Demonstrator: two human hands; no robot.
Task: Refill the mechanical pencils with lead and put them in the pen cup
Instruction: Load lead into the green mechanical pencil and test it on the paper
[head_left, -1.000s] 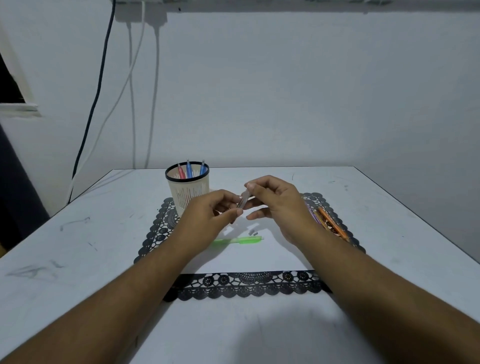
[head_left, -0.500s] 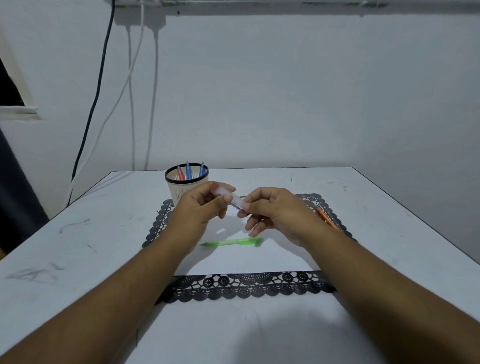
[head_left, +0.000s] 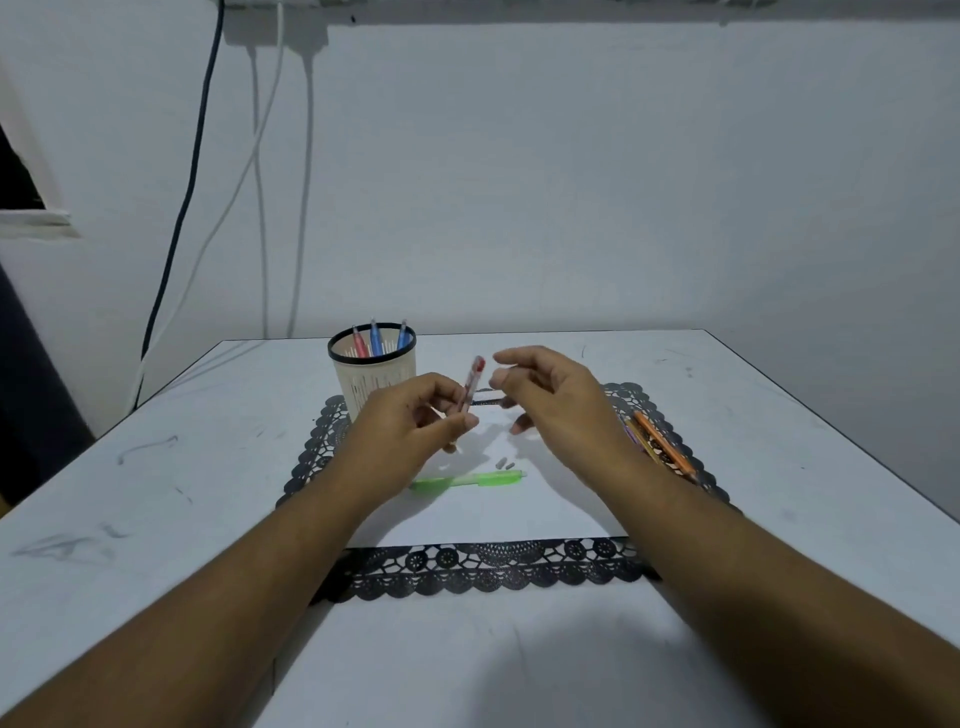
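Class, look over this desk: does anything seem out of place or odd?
Two small grey bits lie loose on the mat just above the green pencil, possibly removed caps. Scuff marks streak the table. Nothing is spilled.

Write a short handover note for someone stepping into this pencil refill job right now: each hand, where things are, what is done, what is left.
Left hand: pinches a small clear lead tube with a red end, tilted, above the mat.
Right hand: fingers curled beside the tube; whether they hold anything cannot be told.
Pen cup: at the mat's far left, three pencils standing in it.
Green pencil: lying on the mat, two small grey pieces beside it.
Orange pencils: lying at the mat's right edge.
Left: refill and cup the green and orange pencils.
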